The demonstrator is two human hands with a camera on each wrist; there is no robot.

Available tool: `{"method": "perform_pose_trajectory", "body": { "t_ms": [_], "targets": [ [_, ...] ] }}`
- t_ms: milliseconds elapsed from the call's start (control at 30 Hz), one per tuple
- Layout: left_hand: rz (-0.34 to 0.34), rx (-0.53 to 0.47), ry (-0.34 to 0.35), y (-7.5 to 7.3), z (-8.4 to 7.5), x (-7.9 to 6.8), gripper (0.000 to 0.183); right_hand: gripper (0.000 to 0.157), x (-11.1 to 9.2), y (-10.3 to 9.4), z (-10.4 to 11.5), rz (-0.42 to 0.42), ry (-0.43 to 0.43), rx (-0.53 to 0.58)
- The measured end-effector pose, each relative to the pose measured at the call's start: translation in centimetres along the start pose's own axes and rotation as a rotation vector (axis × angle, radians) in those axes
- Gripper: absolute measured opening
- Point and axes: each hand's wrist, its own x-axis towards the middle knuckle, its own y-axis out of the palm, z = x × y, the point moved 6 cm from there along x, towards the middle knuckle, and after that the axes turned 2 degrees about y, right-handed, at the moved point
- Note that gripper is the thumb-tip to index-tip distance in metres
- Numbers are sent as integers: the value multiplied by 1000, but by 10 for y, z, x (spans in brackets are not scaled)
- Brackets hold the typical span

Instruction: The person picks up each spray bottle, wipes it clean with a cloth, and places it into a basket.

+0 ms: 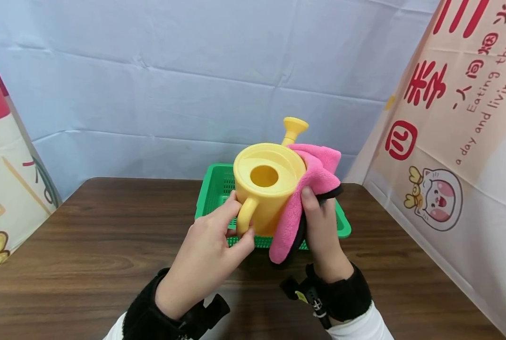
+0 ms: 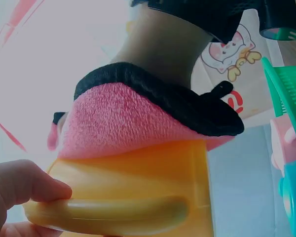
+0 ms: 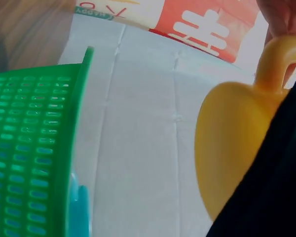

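Note:
A yellow toy watering can (image 1: 270,215) is held up in front of the basket, its round top opening facing me and its spout (image 1: 294,128) pointing to the back right. My left hand (image 1: 210,255) pinches the handle (image 2: 113,215) between thumb and fingers. A pink plush cloth (image 1: 288,226) with black edging lies against the can's right side. My right hand (image 1: 322,231) grips this cloth (image 2: 118,116), thumb on the front; the cloth hides most of its fingers. The right wrist view shows the can's rounded side (image 3: 229,143) beyond the black edge.
Behind the can, a green plastic basket (image 1: 210,189) stands on the dark wooden table (image 1: 108,236). Pink (image 2: 288,140) and turquoise items (image 2: 293,192) show at the basket in the left wrist view. A pale cloth backdrop (image 1: 150,94) and printed side sheets (image 1: 448,189) surround the table.

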Motion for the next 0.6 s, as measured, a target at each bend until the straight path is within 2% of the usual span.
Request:
{"method": "perform_pose_trajectory", "body": {
  "t_ms": [133, 233, 300, 400, 467, 533, 600],
  "targets": [
    [-1, 7, -3, -1, 0, -1, 15, 29, -2, 0, -1, 7, -53, -45],
    [-6, 3, 3, -1, -1, -1, 12, 22, -2, 9, 10, 14, -163, -117],
    [-10, 1, 3, -1, -1, 0, 11, 28, -3, 18, 19, 15, -249, -171],
    [-4, -20, -17, 0, 1, 1, 10, 52, -6, 33, 29, -31, -393, -369],
    [-2, -33, -37, 1, 2, 1, 12, 70, -10, 40, 32, -92, -449, -528],
    [1, -42, -56, 1, 4, 2, 13, 74, -14, 43, 34, -152, -480, -665],
    [3, -47, -68, 2, 6, 2, 14, 74, -16, 44, 35, -180, -487, -727]
  ]
}}
